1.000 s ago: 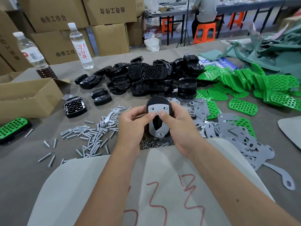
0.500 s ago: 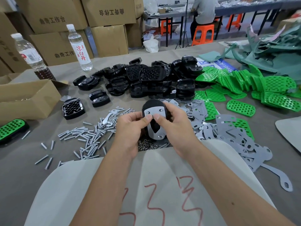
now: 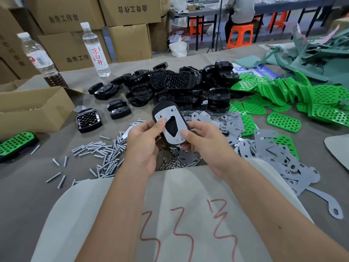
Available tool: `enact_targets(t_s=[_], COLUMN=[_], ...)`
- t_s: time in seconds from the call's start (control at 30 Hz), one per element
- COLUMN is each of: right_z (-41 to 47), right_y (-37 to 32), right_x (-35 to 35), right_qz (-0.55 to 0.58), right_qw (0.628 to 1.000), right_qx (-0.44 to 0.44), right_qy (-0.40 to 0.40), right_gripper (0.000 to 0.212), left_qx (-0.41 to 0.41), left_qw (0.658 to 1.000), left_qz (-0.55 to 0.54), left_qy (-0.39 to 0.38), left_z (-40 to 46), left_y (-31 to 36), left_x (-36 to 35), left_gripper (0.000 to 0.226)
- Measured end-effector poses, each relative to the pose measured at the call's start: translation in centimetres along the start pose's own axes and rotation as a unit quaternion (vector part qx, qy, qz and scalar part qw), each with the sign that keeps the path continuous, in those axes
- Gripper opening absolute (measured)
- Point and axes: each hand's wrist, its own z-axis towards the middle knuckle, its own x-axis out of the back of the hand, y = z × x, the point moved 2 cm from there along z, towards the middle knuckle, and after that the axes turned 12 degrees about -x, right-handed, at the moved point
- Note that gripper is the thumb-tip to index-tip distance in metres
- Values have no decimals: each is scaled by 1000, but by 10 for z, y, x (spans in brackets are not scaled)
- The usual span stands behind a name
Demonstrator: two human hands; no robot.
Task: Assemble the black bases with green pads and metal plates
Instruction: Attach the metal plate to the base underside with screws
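Above the surface (image 3: 28, 195), both hands are holding one black base (image 3: 160, 110) with a metal plate (image 3: 174, 127) lying on it.

The left hand (image 3: 143, 146) and right hand (image 3: 205, 144) are gripping the base by its long edges, thumbs pressing the plate flat, palms turned inward. The base is looking rigid and light, the thin plate stiff, probably slippery and free to slide until fastened, so edge holds seem safest.
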Motion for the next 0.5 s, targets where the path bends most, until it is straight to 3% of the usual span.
enact_targets(t_s=[0.27, 0.4, 0.5], right_z=[0, 0, 1], right_y=[1, 0, 2], right_x=[-1, -2, -1], right_qz=[-91, -38, -33], right_qw=[995, 999, 999], right_qx=[25, 15, 19], right_qy=[22, -27, -17], right_gripper=[14, 18, 18], left_qx=[-13, -6, 1], left_qw=[998, 998, 999], left_qz=[55, 36, 28], left_qy=[13, 42, 31], left_z=[0, -3, -4], left_y=[-2, -3, -5], left_x=[0, -5, -7], left_gripper=[16, 14, 21])
